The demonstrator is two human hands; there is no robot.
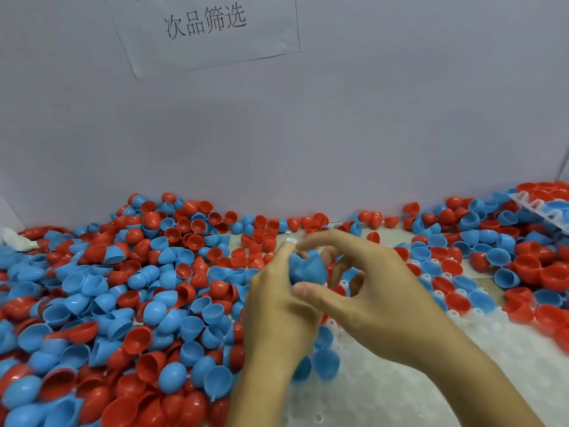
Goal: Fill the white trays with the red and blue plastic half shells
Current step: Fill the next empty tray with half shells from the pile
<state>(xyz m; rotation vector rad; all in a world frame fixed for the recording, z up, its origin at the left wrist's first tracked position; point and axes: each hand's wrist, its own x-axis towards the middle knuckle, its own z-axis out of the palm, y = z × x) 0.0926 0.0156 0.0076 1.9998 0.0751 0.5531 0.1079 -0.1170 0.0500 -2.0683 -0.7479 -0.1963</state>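
Loose red and blue half shells heaped left, white tray partly filled, blue shell held above

Both hands hide much of the white tray; second tray cropped at right edge; paper sign cropped above; crumpled white item, possibly tissue.

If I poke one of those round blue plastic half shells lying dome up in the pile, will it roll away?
The blue plastic half shell would probably rock or roll: its back is rounded. It looks thin and hollow, so likely light. Neighbours crowd it, so it may not travel far.
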